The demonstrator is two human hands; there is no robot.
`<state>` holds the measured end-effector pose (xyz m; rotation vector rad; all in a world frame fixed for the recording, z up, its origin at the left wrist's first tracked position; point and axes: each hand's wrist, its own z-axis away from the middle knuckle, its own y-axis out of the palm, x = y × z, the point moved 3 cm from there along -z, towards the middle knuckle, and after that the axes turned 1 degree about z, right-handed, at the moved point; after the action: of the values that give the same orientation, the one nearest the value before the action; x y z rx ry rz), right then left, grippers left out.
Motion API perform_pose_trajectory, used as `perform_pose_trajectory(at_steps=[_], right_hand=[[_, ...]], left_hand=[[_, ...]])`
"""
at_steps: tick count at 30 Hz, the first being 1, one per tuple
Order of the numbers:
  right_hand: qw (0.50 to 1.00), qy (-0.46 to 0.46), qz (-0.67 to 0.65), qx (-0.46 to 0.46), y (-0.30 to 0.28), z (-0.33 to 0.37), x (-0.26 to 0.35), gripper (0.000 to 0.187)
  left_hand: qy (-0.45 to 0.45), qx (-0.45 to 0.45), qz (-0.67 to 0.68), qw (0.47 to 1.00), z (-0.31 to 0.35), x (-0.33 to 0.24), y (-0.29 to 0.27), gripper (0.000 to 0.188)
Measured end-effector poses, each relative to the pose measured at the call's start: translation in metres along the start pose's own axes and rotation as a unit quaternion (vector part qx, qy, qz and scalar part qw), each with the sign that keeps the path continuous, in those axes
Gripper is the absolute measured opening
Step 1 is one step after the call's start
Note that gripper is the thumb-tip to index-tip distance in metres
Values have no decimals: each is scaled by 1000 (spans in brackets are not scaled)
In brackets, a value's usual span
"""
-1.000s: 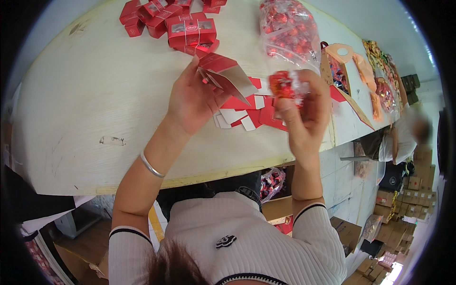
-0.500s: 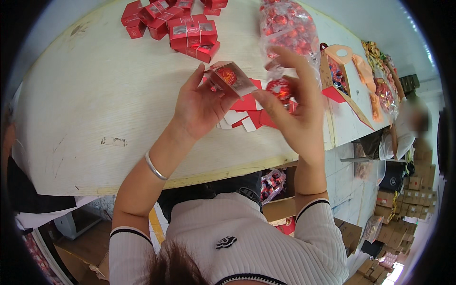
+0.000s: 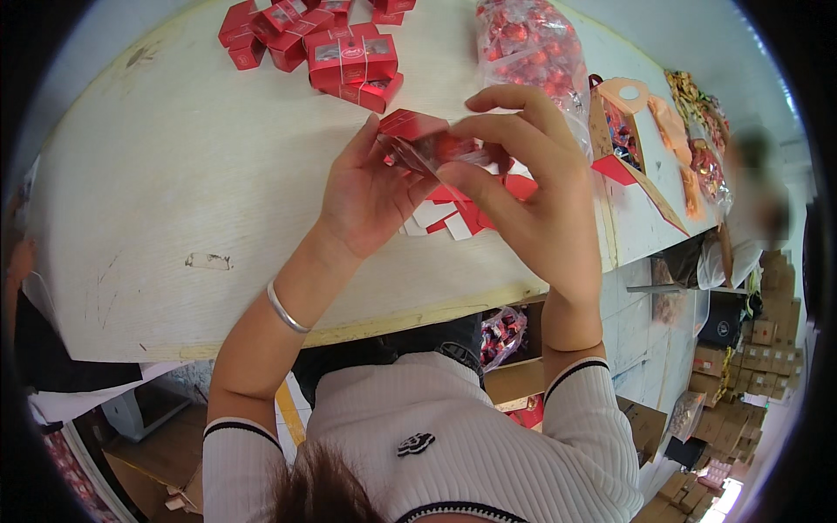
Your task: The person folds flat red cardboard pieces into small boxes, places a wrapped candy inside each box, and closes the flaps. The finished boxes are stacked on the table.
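— Pale wooden table (image 3: 174, 200) fills most of the frame, with cartons stacked on the floor at lower right. What have I got in hand?

— A small red box (image 3: 418, 139), held just above centre of the picture, over the table. My left hand (image 3: 366, 196) cradles it from below, palm up, fingers curled round its near side. My right hand (image 3: 532, 200) comes in from the right, thumb and forefinger pressed together on the box's open end.

— Which step, would you say?

— Closing, I'd judge — something red seems to sit inside, though blur hides it. The next move calls for tucking the flap while the left keeps the box steady.

— And around it?

— Finished red boxes (image 3: 349, 57) clustered at the top, left of centre; a clear bag of red sweets (image 3: 527, 44) at top centre-right; flat red and white blanks (image 3: 453, 218) under my hands. Both forearms rise from the lower edge, wrists bent inward, a silver bangle (image 3: 286, 309) on the left.
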<state>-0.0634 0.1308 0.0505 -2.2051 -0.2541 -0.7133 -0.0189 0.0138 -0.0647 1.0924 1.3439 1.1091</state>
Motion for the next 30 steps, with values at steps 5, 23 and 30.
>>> perform_pose_trajectory(at_steps=[5,23,30], right_hand=[[993,-80,62,57,1,0,-5,23],[836,156,-516,-101,55,-22,-80,41],[837,163,-504,-140,72,-8,-67,43]], left_hand=[[-7,28,70,997,2,0,-6,42],[-2,-87,-535,840,2,-28,11,67],[336,-45,-661,669,8,-16,36,67]])
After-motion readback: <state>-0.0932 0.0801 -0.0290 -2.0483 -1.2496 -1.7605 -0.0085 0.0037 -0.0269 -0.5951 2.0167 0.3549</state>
